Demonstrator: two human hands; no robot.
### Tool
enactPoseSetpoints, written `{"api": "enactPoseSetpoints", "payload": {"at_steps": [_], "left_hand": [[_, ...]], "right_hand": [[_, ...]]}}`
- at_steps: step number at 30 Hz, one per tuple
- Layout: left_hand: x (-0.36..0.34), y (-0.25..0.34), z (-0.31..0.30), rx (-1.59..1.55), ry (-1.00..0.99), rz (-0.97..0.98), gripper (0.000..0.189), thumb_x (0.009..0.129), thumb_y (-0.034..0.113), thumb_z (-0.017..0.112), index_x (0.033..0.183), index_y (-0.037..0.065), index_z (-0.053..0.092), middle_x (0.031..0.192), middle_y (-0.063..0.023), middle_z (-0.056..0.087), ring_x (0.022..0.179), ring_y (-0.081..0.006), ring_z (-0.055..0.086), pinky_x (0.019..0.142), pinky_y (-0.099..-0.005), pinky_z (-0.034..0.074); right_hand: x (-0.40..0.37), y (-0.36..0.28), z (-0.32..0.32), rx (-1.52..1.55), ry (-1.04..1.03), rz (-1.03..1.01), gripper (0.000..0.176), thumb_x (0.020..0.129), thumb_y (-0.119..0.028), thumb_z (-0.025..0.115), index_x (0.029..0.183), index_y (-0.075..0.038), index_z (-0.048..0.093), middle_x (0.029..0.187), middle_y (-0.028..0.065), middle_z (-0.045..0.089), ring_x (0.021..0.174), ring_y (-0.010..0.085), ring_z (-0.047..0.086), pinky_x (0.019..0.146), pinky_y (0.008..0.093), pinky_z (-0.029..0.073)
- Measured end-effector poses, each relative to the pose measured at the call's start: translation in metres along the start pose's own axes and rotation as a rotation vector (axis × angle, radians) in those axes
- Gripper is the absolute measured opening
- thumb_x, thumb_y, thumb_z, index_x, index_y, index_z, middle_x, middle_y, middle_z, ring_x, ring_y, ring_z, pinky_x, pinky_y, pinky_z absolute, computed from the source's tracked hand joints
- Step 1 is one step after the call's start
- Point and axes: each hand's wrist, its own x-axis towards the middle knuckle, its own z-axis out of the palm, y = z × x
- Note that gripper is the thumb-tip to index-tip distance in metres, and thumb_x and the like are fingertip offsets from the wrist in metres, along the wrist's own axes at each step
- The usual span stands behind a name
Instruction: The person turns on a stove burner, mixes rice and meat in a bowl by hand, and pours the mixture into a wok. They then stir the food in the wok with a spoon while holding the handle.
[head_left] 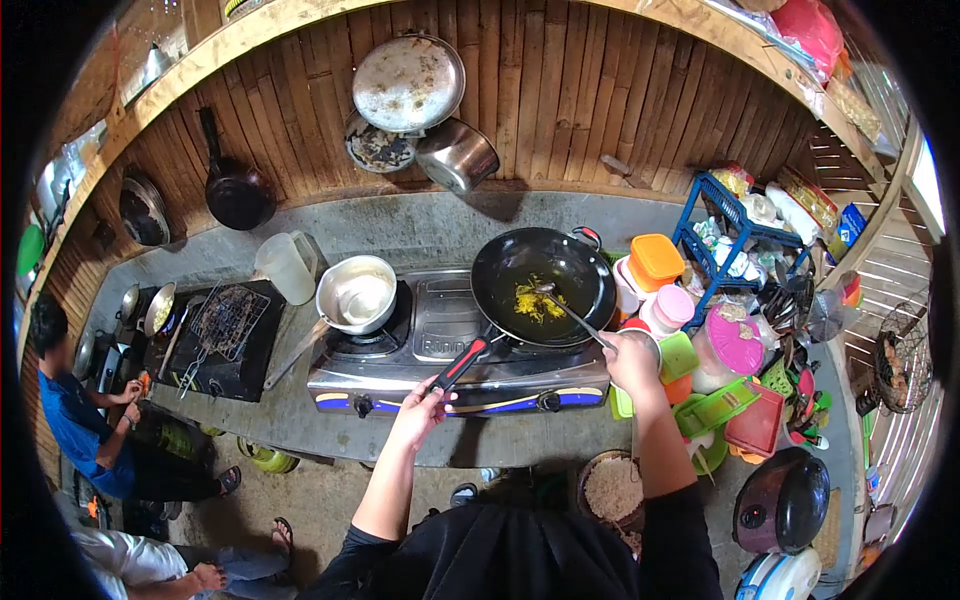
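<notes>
A black wok (pixel 497 268) sits on the right burner of the gas stove (pixel 438 308). My left hand (pixel 424 414) is closed around the end of its black and red handle (pixel 461 365). Chopped yellow food (pixel 536 306) lies in a shiny pool of what looks like oil at the wok's bottom. My right hand (pixel 632 364) grips a metal spatula (pixel 578 322), whose head touches the yellow food. On the left burner stands a silver saucepan (pixel 357 292) with a light liquid or residue inside.
Plastic containers, including an orange tub (pixel 655 262), crowd the counter right of the wok, below a blue rack (pixel 722 215). A grill rack (pixel 232 318) lies on the left. Pans and lids hang on the bamboo wall (pixel 560 100). Two people are at left, one in a blue shirt (pixel 85 435).
</notes>
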Motion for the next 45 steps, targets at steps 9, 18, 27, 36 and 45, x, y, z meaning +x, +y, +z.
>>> {"api": "enactPoseSetpoints", "payload": {"at_steps": [9, 18, 27, 36, 45], "left_hand": [[0.003, -0.027, 0.011, -0.005, -0.052, -0.12, 0.028, 0.085, 0.013, 0.057, 0.112, 0.008, 0.05, 0.092, -0.0061, 0.064, 0.072, -0.009, 0.056, 0.064, -0.0225, 0.043], [0.078, -0.095, 0.071, 0.494, -0.365, -0.368, 0.019, 0.089, 0.015, 0.05, 0.098, 0.003, 0.062, 0.083, -0.0049, 0.066, 0.066, -0.0082, 0.061, 0.054, -0.0192, 0.046], [0.12, -0.171, 0.109, 0.54, -0.21, -0.499, 0.039, 0.094, 0.037, 0.042, 0.092, 0.002, 0.056, 0.075, -0.0086, 0.065, 0.058, -0.0117, 0.06, 0.045, -0.0233, 0.046], [0.115, -0.18, 0.117, 0.395, -0.174, -0.432, 0.037, 0.096, 0.03, 0.036, 0.094, -0.001, 0.056, 0.079, -0.0104, 0.066, 0.059, -0.0127, 0.06, 0.047, -0.0234, 0.046], [0.116, -0.184, 0.115, 0.297, -0.174, -0.46, 0.033, 0.097, 0.027, 0.035, 0.095, -0.001, 0.054, 0.081, -0.0102, 0.066, 0.06, -0.0117, 0.061, 0.045, -0.0226, 0.044]], "right_hand": [[-0.048, 0.037, -0.071, 0.001, 0.01, -0.011, 0.03, 0.077, -0.018, 0.057, 0.107, -0.021, 0.064, 0.091, 0.0151, 0.064, 0.085, 0.0327, 0.061, 0.075, 0.0405, 0.048], [-0.065, 0.028, -0.067, 0.174, 0.043, 0.034, 0.029, 0.08, -0.014, 0.056, 0.108, -0.012, 0.062, 0.088, 0.02, 0.062, 0.082, 0.0348, 0.06, 0.073, 0.0417, 0.047], [-0.055, 0.032, -0.045, 0.164, 0.068, 0.053, 0.029, 0.08, -0.014, 0.055, 0.108, -0.013, 0.062, 0.087, 0.0201, 0.062, 0.082, 0.0352, 0.06, 0.074, 0.0422, 0.048], [-0.06, 0.032, -0.034, 0.358, 0.133, 0.045, 0.028, 0.078, -0.012, 0.058, 0.106, -0.009, 0.062, 0.097, 0.0166, 0.062, 0.091, 0.0342, 0.059, 0.08, 0.0388, 0.047], [-0.054, 0.02, -0.035, 0.386, 0.168, 0.026, 0.027, 0.077, -0.01, 0.061, 0.103, -0.006, 0.063, 0.093, 0.0196, 0.062, 0.089, 0.034, 0.06, 0.078, 0.037, 0.047]]}}
